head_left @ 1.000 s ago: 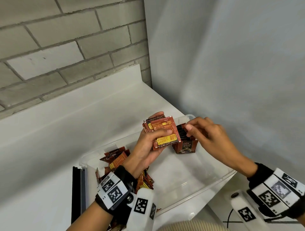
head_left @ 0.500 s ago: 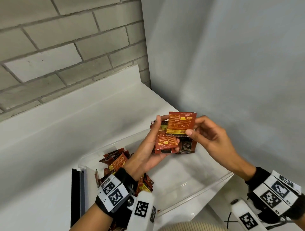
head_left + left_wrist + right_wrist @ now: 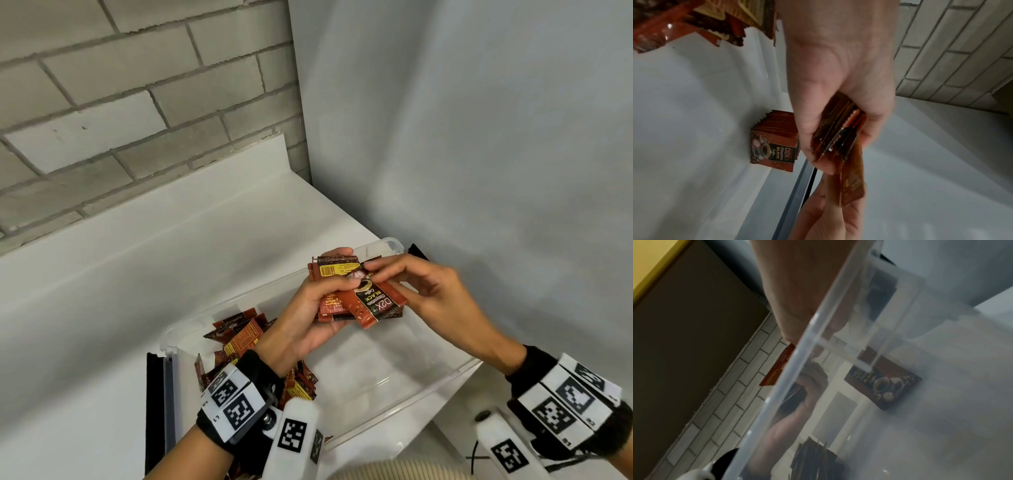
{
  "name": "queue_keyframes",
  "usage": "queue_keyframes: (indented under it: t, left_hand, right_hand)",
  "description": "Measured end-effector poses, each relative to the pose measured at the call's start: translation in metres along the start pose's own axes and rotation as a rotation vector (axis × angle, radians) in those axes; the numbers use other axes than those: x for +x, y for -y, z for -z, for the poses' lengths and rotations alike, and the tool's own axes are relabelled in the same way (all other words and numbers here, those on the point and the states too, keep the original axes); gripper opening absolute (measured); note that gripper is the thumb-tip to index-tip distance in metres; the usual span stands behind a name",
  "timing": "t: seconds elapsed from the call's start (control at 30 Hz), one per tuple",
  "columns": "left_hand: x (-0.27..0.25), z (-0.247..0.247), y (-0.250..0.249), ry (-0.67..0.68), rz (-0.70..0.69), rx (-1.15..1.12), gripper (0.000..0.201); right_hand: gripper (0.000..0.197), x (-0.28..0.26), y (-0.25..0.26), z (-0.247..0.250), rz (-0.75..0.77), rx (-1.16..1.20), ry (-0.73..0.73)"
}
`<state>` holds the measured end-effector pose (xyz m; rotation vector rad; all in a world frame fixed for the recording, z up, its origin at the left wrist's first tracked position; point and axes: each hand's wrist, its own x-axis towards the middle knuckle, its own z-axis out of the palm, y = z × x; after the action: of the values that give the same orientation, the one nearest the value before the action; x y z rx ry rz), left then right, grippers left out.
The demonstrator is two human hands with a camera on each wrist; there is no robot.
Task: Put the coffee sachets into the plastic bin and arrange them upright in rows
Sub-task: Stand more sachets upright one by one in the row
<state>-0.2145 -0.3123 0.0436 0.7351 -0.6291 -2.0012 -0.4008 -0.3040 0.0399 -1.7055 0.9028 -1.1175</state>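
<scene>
Over the clear plastic bin [image 3: 414,394], my left hand [image 3: 337,274] grips a stack of red-brown coffee sachets [image 3: 332,305] with thumb in front and fingers behind. My right hand [image 3: 383,279] pinches one sachet [image 3: 376,303], black printed face up, lying tilted against the front of that stack. In the left wrist view the gripped stack [image 3: 838,134] shows edge-on, and a row of upright sachets [image 3: 772,142] stands in the bin's far corner. In the head view my hands hide that row. Several loose sachets [image 3: 239,332] lie heaped at the bin's left end.
The bin sits on a white counter [image 3: 171,260] in a corner, with a brick wall [image 3: 137,102] behind and a grey wall [image 3: 479,137] to the right. A black and grey rail [image 3: 161,404] lies along the bin's left side. The bin's middle floor is bare.
My right hand has drawn one sachet away, flipped it from its printed back to its black front, and brought it down against the stack in my left hand.
</scene>
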Motion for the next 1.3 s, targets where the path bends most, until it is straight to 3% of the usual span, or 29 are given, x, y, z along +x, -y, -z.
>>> queue_keyframes:
  t: [0.1,0.2,0.33,0.43,0.57,0.7,0.8,0.93,1.13,1.2,1.3]
  left_hand:
    - [0.000,0.000,-0.002,-0.009,-0.090,-0.016,0.043]
    - [0.001,0.002,-0.005,-0.008,-0.174,-0.038,0.045]
    - [-0.001,0.001,-0.006,0.000,-0.235,-0.059,0.053]
    - [-0.002,-0.001,-0.005,0.027,-0.245,-0.055,0.057]
    - [-0.002,-0.003,-0.004,0.022,-0.230,-0.022,0.062]
    - [-0.002,-0.003,-0.004,0.016,-0.179,0.024,0.065]
    - [-0.002,-0.002,-0.004,0.016,-0.163,0.031,0.067]
    - [-0.002,-0.003,-0.004,0.000,-0.184,0.046,0.062]
    - [0.000,-0.001,-0.007,-0.077,-0.207,-0.071,0.029]
    - [0.000,0.001,-0.008,-0.114,-0.213,-0.100,0.020]
    - [0.001,0.002,-0.010,-0.153,-0.216,-0.117,0.024]
  right_hand:
    - [0.028,0.001,0.003,-0.002,-0.049,0.029,-0.055]
    - [0.018,0.002,0.009,-0.001,-0.113,0.053,-0.119]
    - [0.034,0.004,0.014,-0.002,-0.195,0.107,0.000]
    - [0.036,0.004,0.012,-0.004,-0.232,0.128,0.043]
    - [0.041,0.005,0.009,-0.003,-0.264,0.209,-0.077]
    - [0.034,0.006,0.010,-0.002,-0.236,0.274,-0.180]
    - [0.027,0.005,0.011,-0.001,-0.247,0.268,-0.166]
    - [0.024,0.005,0.011,0.001,-0.249,0.194,-0.104]
    - [0.019,0.008,0.014,0.011,-0.226,0.118,-0.157]
    - [0.019,0.007,0.014,0.018,-0.211,-0.011,-0.124]
    - [0.013,0.002,0.009,0.027,-0.156,-0.346,-0.048]
